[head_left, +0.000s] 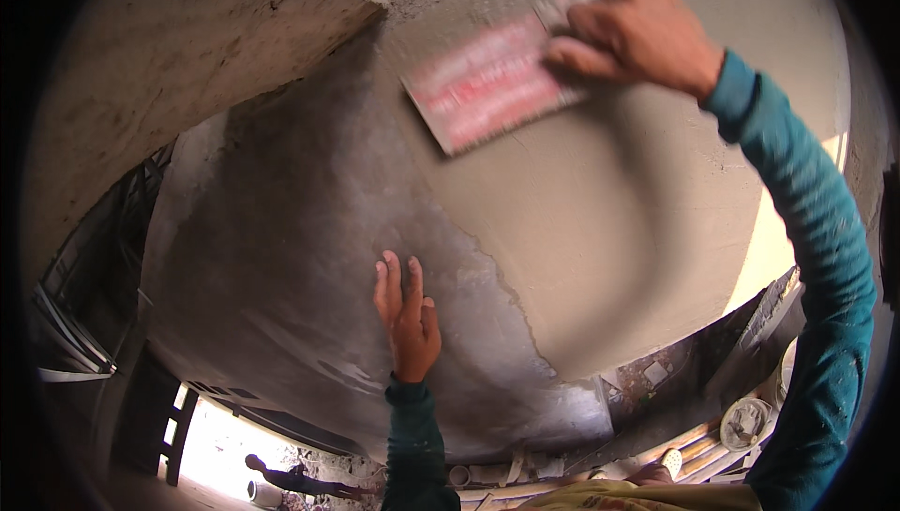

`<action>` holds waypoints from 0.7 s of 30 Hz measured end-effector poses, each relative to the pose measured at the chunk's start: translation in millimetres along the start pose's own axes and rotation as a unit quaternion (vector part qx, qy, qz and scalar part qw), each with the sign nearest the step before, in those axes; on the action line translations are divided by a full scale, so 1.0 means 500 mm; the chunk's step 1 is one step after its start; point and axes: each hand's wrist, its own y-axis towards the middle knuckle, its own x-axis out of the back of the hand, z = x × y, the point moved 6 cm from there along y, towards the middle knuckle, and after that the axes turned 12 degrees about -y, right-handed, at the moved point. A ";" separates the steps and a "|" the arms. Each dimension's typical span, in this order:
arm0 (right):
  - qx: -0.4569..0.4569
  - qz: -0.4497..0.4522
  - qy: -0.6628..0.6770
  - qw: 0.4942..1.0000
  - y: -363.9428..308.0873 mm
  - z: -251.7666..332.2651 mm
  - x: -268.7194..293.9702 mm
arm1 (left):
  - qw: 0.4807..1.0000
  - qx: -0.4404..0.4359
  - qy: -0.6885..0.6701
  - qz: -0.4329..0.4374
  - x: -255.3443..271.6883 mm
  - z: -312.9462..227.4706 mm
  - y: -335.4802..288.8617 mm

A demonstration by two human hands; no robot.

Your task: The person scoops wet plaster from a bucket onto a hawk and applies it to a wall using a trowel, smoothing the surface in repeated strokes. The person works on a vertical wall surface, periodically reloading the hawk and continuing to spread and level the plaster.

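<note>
Gripping the red float (487, 80) w/ your right hand (637, 37); left hand (406, 309) open, flat on wall (281, 258). Keep float flush, even pressure over wet plaster (609, 230).

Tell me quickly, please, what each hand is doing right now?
Left hand: open, flat against the wall, holding nothing.
Right hand: closed on the float, pressing it to the plaster.

no packages, labels, signs, screens
</note>
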 end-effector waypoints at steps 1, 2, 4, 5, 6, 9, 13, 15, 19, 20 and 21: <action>0.019 -0.029 -0.015 0.999 0.036 -0.018 -0.003 | 1.000 0.000 0.002 0.003 0.003 0.001 0.001; 0.101 -0.137 -0.061 0.984 0.066 -0.028 -0.031 | 1.000 -0.002 0.000 0.008 0.001 0.000 0.005; 0.181 -0.237 -0.077 0.951 0.101 -0.015 -0.096 | 1.000 0.006 0.002 0.007 0.003 0.007 -0.003; 0.191 -0.219 -0.076 0.954 0.115 -0.018 -0.047 | 1.000 -0.005 -0.020 0.003 -0.024 0.000 0.011; 0.118 -0.088 -0.022 0.989 0.125 -0.067 0.003 | 0.999 -0.018 -0.042 -0.009 -0.052 -0.007 0.029; 0.016 0.057 0.127 0.990 0.061 0.025 -0.038 | 1.000 0.016 0.006 0.007 -0.018 0.016 -0.014; 0.000 0.078 0.088 0.993 -0.127 0.167 -0.036 | 1.000 0.009 0.023 -0.003 -0.012 0.011 -0.008; -0.007 0.157 0.129 0.979 -0.275 0.242 -0.071 | 1.000 -0.001 0.021 -0.012 -0.021 0.008 -0.001; -0.028 0.199 0.181 0.963 -0.478 0.363 -0.071 | 1.000 -0.011 0.011 -0.013 -0.042 0.011 0.005; -0.035 0.225 0.194 0.954 -0.517 0.377 -0.070 | 1.000 -0.015 0.007 -0.013 -0.047 0.011 0.010; -0.038 0.234 0.216 0.947 -0.540 0.380 -0.070 | 1.000 -0.013 0.011 -0.007 -0.045 0.014 0.012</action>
